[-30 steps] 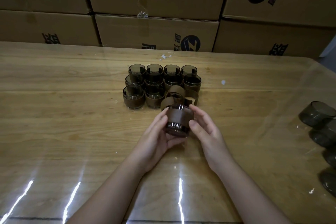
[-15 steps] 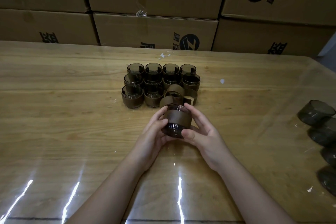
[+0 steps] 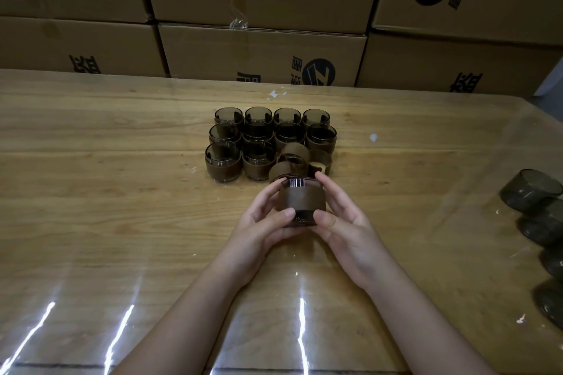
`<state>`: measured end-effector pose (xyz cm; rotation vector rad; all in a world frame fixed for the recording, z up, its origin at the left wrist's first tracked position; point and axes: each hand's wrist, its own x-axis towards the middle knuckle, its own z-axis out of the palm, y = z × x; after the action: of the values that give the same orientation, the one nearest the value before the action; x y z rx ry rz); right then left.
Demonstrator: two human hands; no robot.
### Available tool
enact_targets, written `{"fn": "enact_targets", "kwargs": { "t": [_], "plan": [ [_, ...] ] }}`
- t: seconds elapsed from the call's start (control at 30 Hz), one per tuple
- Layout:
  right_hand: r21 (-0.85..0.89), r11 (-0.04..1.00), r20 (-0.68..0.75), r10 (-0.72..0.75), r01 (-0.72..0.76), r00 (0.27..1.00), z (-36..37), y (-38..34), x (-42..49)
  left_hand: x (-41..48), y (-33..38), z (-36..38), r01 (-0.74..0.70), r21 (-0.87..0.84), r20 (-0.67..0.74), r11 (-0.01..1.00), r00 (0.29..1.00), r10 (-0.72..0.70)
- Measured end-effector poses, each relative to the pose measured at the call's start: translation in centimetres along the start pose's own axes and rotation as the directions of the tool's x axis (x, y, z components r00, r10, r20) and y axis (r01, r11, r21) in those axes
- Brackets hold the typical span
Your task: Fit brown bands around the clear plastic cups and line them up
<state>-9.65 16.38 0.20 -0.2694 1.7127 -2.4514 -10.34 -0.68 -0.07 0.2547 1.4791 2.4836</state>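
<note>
Held just above the surface in front of the lined-up cups, the cup with its brown band is pinched between left hand and right hand; it looks light, stiff and slippery, best gripped on the band.

Cardboard boxes stacked behind the counter carry black printed Chinese characters, cropped and not fully legible, plus a round black logo with slanted stripes. No numbers are readable.
</note>
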Motion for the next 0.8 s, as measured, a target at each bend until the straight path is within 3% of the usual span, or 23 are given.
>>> {"fn": "enact_targets", "kwargs": {
  "t": [0.3, 0.53, 0.8],
  "plan": [
    [0.035, 0.999, 0.010, -0.038, 0.038, 0.999, 0.07, 0.21, 0.09, 0.04, -0.23, -0.21, -0.050, 0.101, -0.020, 0.994, 0.998, 0.052],
    [-0.166, 0.983, -0.012, -0.080, 0.077, 0.997, 0.18, -0.03, -0.11, 0.03, -0.37, -0.27, -0.074, 0.134, -0.005, 0.988, 0.997, 0.075],
    [-0.216, 0.970, -0.044, -0.122, 0.109, 0.992, 0.28, 0.18, -0.16, 0.09, -0.45, -0.25, -0.078, 0.134, -0.022, 0.988, 0.996, 0.082]
  ]
}}
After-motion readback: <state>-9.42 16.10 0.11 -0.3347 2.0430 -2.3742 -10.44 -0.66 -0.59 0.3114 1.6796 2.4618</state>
